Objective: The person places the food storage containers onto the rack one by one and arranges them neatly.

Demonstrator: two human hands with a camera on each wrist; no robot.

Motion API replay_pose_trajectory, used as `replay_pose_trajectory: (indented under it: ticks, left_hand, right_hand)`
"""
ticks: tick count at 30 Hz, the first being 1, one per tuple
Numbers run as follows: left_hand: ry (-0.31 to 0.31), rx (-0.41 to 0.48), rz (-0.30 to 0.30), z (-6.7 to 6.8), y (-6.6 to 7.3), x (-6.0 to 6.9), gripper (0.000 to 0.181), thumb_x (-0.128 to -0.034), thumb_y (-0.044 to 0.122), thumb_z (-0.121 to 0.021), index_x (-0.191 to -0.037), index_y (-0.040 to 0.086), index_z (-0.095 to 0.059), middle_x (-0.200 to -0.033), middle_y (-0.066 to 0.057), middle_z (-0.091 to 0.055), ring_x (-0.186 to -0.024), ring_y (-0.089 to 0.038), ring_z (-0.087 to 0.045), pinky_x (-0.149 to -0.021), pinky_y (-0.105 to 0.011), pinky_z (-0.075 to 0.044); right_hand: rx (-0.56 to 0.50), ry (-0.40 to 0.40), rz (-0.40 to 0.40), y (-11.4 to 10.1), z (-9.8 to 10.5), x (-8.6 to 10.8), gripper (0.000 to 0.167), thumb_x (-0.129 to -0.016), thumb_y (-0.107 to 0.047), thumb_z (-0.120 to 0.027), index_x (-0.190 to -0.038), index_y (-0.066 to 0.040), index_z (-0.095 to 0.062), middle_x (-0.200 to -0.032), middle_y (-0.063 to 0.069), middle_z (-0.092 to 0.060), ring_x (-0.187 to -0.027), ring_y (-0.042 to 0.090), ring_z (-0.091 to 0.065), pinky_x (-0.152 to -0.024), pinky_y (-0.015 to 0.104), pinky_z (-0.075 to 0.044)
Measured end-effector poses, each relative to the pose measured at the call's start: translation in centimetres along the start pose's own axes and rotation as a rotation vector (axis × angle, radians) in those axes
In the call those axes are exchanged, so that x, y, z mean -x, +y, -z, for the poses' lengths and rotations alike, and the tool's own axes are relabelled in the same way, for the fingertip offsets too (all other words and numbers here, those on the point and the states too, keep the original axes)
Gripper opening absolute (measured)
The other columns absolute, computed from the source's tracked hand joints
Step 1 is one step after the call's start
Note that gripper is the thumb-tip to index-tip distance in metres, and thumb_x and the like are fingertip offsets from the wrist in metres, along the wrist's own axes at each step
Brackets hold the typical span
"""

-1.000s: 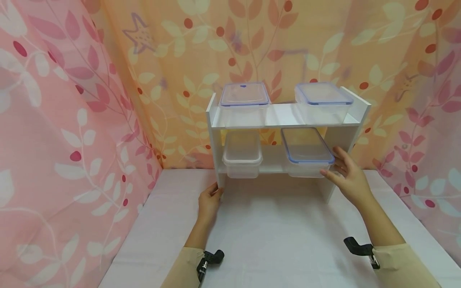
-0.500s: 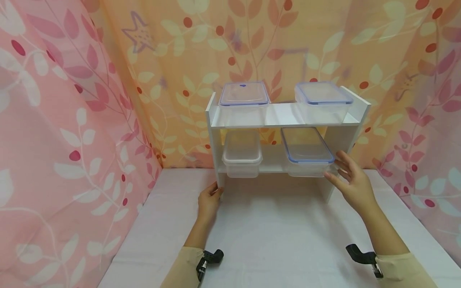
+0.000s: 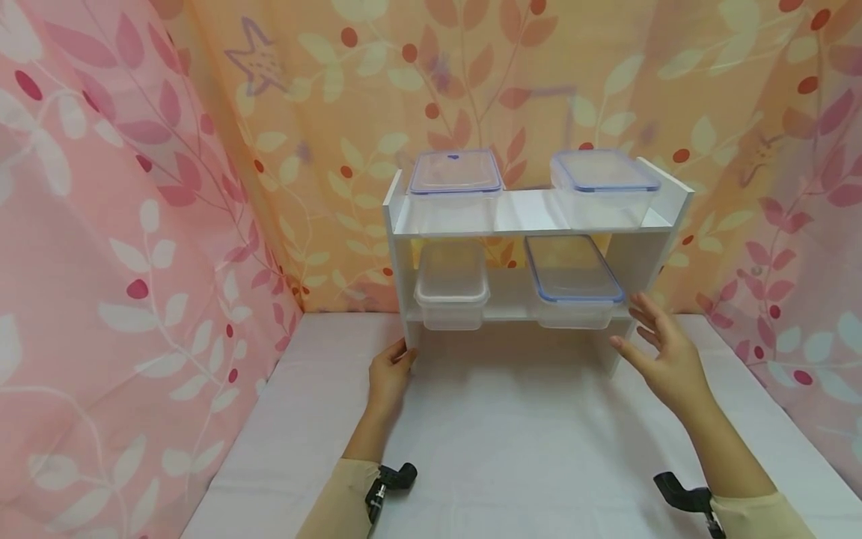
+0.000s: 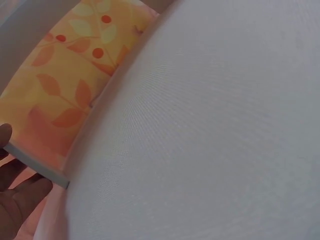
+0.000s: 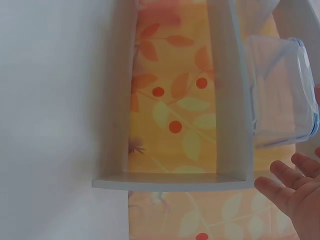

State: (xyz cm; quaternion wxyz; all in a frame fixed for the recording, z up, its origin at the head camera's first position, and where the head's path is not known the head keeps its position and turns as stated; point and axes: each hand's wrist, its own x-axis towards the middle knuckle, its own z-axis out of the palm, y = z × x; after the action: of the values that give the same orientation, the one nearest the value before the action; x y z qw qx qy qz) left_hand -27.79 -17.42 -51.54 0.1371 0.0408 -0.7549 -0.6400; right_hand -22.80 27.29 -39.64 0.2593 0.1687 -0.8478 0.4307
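Note:
A white two-tier shelf [image 3: 528, 210] stands on the table, bearing clear plastic food containers. My left hand [image 3: 388, 379] pinches the lower front of its left side panel; in the left wrist view the thumb lies on one side of the panel [image 4: 42, 170] and the fingers on the other. My right hand [image 3: 668, 367] hovers beside the right side panel, fingers spread and holding nothing. Closest to it on the lower tier is a blue-rimmed container [image 3: 575, 277], slightly apart from the fingers. A smaller container with a whitish lid [image 3: 453, 281] sits at the lower left.
Two blue-rimmed containers rest on the top tier, one left [image 3: 456, 180] and one right [image 3: 604, 180]. A white cloth covers the table [image 3: 512, 434]. Patterned curtains hang behind [image 3: 323, 224] and on both sides.
My right hand has drawn away from the lower right container, moving right and slightly toward me, with its fingers spreading. The left hand keeps its grip, and the shelf has not moved.

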Motion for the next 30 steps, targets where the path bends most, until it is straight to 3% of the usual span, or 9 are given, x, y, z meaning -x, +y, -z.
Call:
replay_pose_trajectory:
  ticks: [12, 21, 26, 30]
  left_hand:
    - [0.028, -0.006, -0.020, -0.2, 0.3, 0.0, 0.034, -0.0962, 0.020, -0.073, -0.128, 0.010, -0.072, -0.125, -0.009, -0.073, -0.107, -0.025, -0.072, -0.081, -0.044, -0.061]
    - [0.051, 0.005, -0.026, -0.4, 1.0, -0.2, 0.033, -0.0959, 0.018, -0.073, -0.127, 0.005, -0.072, -0.124, -0.013, -0.073, -0.103, -0.026, -0.072, -0.080, -0.051, -0.061]
    - [0.064, 0.006, -0.031, -0.2, 1.1, -0.2, 0.032, -0.0950, 0.018, -0.074, -0.125, 0.006, -0.073, -0.122, -0.011, -0.074, -0.102, -0.023, -0.073, -0.080, -0.046, -0.062]
    - [0.057, 0.006, -0.032, 0.0, 0.9, -0.2, 0.032, -0.0949, 0.018, -0.074, -0.124, 0.006, -0.073, -0.121, -0.012, -0.074, -0.102, -0.024, -0.073, -0.083, -0.049, -0.061]
  right_hand:
    - [0.073, 0.023, 0.047, 0.0, -0.1, 2.1, 0.091, -0.078, -0.003, -0.088, -0.156, -0.008, -0.042, -0.151, 0.020, -0.052, -0.128, -0.019, -0.042, -0.097, -0.001, -0.035]
    - [0.099, 0.010, 0.039, 0.2, -0.2, 3.2, 0.093, -0.076, -0.005, -0.090, -0.157, -0.009, -0.042, -0.147, 0.022, -0.053, -0.126, -0.021, -0.040, -0.097, -0.002, -0.033]
    - [0.104, -0.001, 0.074, 0.4, -0.3, 3.5, 0.094, -0.075, -0.003, -0.090, -0.156, -0.007, -0.042, -0.149, 0.021, -0.052, -0.129, -0.019, -0.040, -0.098, -0.002, -0.032]
    - [0.134, -0.019, 0.089, 0.4, -0.3, 3.9, 0.096, -0.075, -0.006, -0.091, -0.157, -0.013, -0.042, -0.150, 0.019, -0.051, -0.132, -0.010, -0.044, -0.099, -0.003, -0.030]
